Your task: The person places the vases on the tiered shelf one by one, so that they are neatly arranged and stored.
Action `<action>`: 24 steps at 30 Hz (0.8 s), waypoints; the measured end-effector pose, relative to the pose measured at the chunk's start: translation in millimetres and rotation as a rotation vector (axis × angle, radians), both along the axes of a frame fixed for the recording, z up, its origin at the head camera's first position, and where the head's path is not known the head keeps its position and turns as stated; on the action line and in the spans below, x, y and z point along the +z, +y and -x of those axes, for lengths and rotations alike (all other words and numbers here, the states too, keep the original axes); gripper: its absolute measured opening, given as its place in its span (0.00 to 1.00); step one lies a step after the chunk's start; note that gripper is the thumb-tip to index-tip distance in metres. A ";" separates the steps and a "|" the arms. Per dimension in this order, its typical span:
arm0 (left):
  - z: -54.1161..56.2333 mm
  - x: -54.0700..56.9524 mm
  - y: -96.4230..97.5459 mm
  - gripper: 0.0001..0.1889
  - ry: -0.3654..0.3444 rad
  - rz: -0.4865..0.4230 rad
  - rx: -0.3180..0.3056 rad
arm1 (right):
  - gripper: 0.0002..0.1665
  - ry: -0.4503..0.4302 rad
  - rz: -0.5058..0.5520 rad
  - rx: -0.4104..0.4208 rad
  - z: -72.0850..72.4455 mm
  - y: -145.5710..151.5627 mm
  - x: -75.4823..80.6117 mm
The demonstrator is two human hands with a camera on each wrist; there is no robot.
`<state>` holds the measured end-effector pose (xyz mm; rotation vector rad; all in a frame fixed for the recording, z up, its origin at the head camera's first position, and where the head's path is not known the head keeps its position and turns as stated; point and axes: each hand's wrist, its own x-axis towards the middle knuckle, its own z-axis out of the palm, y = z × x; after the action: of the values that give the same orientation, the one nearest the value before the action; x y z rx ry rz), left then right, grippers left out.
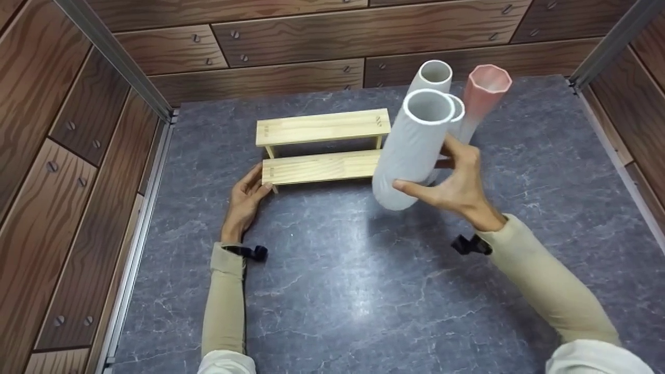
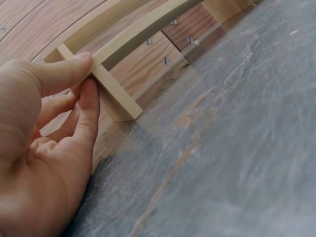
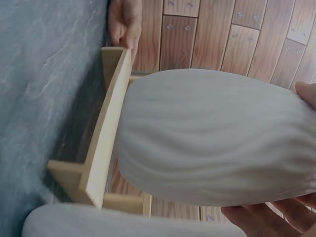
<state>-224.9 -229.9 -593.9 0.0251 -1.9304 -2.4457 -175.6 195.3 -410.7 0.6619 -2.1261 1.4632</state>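
Observation:
My left hand [image 1: 243,203] pinches the left end of the lower step of a two-step wooden shelf [image 1: 322,167]. In the left wrist view the thumb lies on the step's corner [image 2: 111,55], fingers beneath it, by a leg [image 2: 118,94]. My right hand [image 1: 460,179] grips a white vase [image 1: 408,156] with a rippled surface. It is held slightly tilted, mouth up, by the shelf's right end, whose edge it covers in the head view. In the right wrist view the vase [image 3: 212,133] appears off the floor, beside the shelf's front board [image 3: 106,128].
Behind the held vase stand another white vase [image 1: 415,85], a partly hidden white one [image 1: 457,117] and a pink-to-white faceted vase [image 1: 480,101]. Wood-patterned walls [image 1: 291,47] enclose the grey marbled surface [image 1: 311,270] at the back and both sides.

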 end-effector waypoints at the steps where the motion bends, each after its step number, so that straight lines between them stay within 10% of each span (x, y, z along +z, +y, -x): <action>1: 0.9 0.5 0.0 0.37 0.003 0.000 -0.003 | 0.46 0.001 0.002 0.008 2.2 -4.0 2.6; 24: -0.7 0.9 -3.1 0.37 0.012 -0.018 -0.008 | 0.45 0.039 0.017 0.161 68.4 -80.6 24.0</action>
<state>-224.2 -233.0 -593.0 0.0029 -1.9079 -2.4622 -244.0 114.7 -386.7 0.8657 -2.0694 1.5366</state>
